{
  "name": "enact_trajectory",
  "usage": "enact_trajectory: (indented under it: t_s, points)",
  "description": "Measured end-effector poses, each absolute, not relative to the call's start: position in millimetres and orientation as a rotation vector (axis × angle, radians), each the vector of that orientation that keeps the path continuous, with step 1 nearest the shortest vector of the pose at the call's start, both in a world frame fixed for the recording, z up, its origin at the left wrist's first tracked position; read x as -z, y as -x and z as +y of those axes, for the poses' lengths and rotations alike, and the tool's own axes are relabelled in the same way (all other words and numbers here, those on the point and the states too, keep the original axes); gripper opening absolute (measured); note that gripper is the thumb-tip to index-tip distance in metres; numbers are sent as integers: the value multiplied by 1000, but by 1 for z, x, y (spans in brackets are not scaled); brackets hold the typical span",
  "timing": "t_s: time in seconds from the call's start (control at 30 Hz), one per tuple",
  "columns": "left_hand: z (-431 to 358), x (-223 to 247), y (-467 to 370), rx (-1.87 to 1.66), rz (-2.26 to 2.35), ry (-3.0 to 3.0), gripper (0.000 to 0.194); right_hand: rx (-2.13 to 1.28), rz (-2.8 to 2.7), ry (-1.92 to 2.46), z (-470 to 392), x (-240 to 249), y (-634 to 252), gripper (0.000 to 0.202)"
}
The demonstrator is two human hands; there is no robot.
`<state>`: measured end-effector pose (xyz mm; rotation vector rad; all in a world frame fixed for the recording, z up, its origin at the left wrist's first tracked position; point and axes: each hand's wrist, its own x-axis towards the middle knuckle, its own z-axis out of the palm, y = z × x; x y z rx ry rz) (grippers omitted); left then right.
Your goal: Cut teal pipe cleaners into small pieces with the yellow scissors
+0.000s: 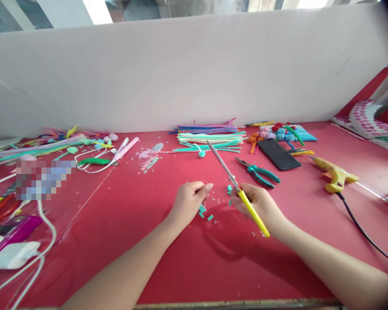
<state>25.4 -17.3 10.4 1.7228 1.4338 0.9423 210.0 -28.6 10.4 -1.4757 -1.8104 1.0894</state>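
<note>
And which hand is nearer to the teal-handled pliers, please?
Right. The right hand, gripping the yellow-handled tool, is just on the near side of the pliers; the left hand is farther off, to their left.

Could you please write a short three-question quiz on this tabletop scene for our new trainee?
1. Multiple choice: What does the right hand hold?
A) a phone
B) yellow-handled scissors
C) a ruler

2. True or false: The yellow glue gun lies to the right of the pliers.

3. Fill in the blank: The small cut pieces on the table beside the left hand are ____ in colour.

Key: 1. B; 2. true; 3. turquoise green.
</note>
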Motion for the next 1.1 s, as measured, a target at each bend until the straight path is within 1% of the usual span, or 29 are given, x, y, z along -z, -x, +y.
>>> enact_trajectory:
  t_s: [0.07, 0.1, 0.23, 0.37, 0.53, 0.67, 0.87, 0.97, 1.1]
  points:
    - [-16, -11, -25, -977, 1422, -1731, 12, -1090, -1777, 1498, -28, -9, -210, 8]
    - [-17, -12, -26, -978, 1394, -1746, 10, -1098, -1758, 1505, -27, -8, -210, 8]
    - [-27, -17, -39, -883, 1272, -1832, 13, -1140, -1708, 1503, -27, -6, -207, 9]
    - [-35, -17, -48, -832, 1262, -1858, 12, -1109, -1726, 1493, -27, -2, -204, 12]
    - [-34, -16, -47, -884, 1226, -1744, 14, -1044, -1829, 1447, -27, -2, -207, 20]
    - [-27, -19, -38, -1051, 1189, -1450, 16, -779, -2009, 1494, -25, -8, -214, 27]
    - [-18, -22, -27, -1364, 1012, -1098, 14, -361, -2234, 1607, -24, -11, -217, 28]
    - [-17, -24, -25, -1426, 955, -1040, 13, -242, -2302, 1620, -25, -9, -217, 29]
    - [-17, -27, -23, -1419, 937, -1045, 10, -156, -2361, 1598, -25, -6, -216, 30]
